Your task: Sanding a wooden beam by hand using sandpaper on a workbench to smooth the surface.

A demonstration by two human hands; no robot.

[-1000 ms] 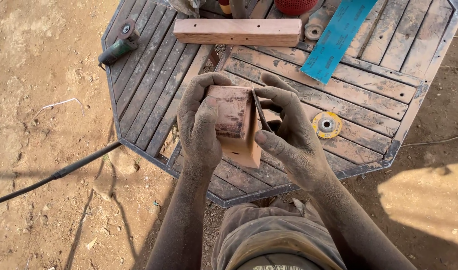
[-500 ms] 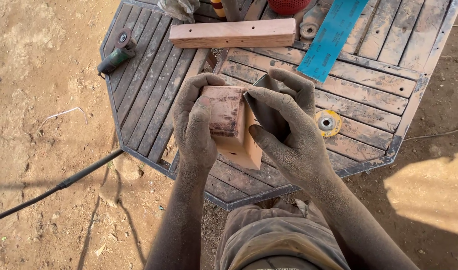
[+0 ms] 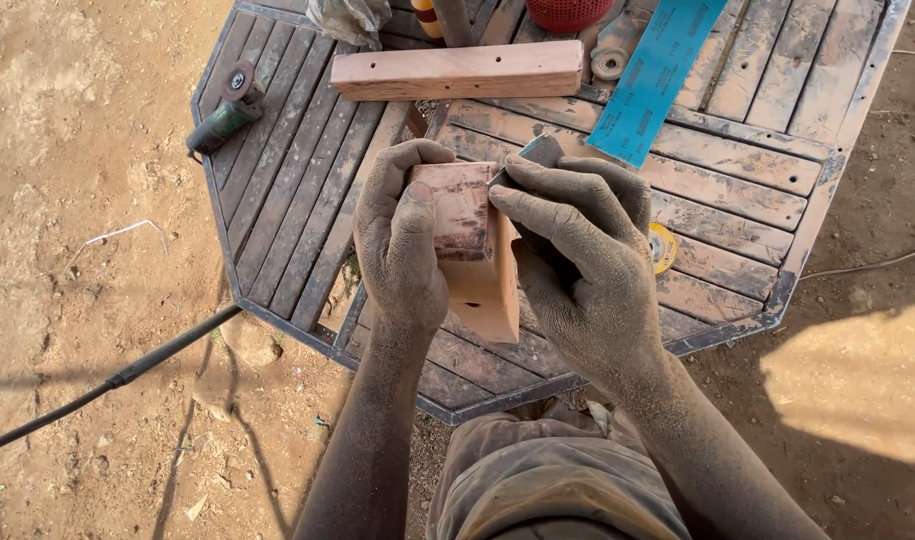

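Observation:
My left hand (image 3: pixel 402 245) grips a small reddish wooden block (image 3: pixel 472 245), thumb over its top face, holding it above the near edge of an octagonal slatted table (image 3: pixel 277 200). My right hand (image 3: pixel 587 260) presses a folded piece of sandpaper (image 3: pixel 537 152) against the block's right side, fingers curled over it. Both hands are coated in dust. The lower part of the block juts out pale and bare below my left palm.
On the table lie a long wooden plank (image 3: pixel 457 72), a blue sandpaper strip (image 3: pixel 652 75), a green angle grinder (image 3: pixel 227 110), a yellow disc (image 3: pixel 662 247) and a red container (image 3: pixel 567 12). A black cable (image 3: pixel 117 378) crosses the dirt ground at left.
My right hand has slid up along the block's right side with the sandpaper, from lower beside it to near its top. The left hand keeps its grip.

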